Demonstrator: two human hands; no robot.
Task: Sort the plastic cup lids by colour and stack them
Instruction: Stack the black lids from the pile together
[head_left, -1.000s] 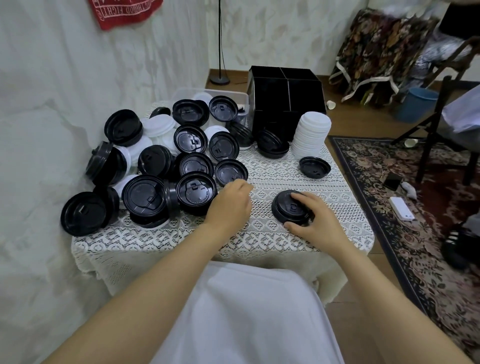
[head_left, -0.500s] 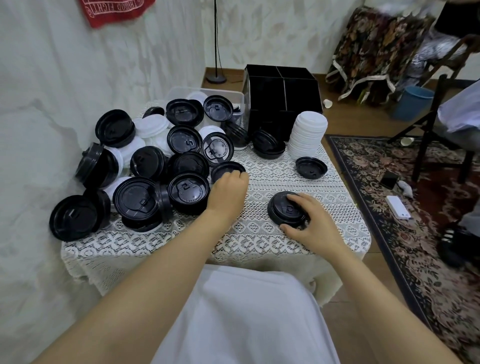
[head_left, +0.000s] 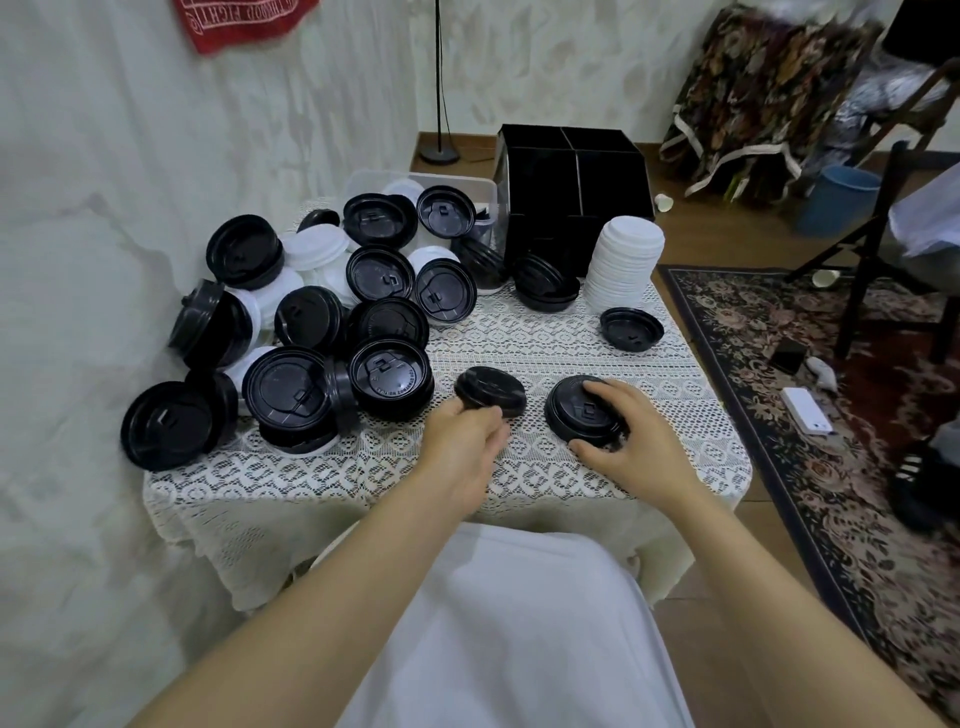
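The step in hand is building the black pile. The white stack (head_left: 626, 265) stands tall and tidy at the far right of the tabletop (head_left: 545, 343), and everything else is placed from it.

Well in front of the white stack, toward the person, the right hand (head_left: 623, 431) covers a base lid (head_left: 576, 410). Its grip is clamped on it, with fingers curled over the top and the thumb at the near rim, pinning it flat. I cannot tell whether more lids are nested beneath it.

Just left of that, and further left of the white stack, the left hand (head_left: 462, 447) has its grip closed on the near edge of a held lid (head_left: 491, 389). This black lid is tilted and looks slightly raised off the lace. It sits just beside the base lid, and they do not appear to touch.

Far left of the white stack sprawls the mixed heap (head_left: 311, 322), black lids over white ones. A loose black lid (head_left: 631, 328) lies directly in front of the white stack's foot.

The next move likely calls for carrying the held lid rightward over the base lid. That means levelling it, matching the rims, and pressing it down to nest. The right fingers must lift clear first, or they will block the seating. Most of the sorting remains to be done.
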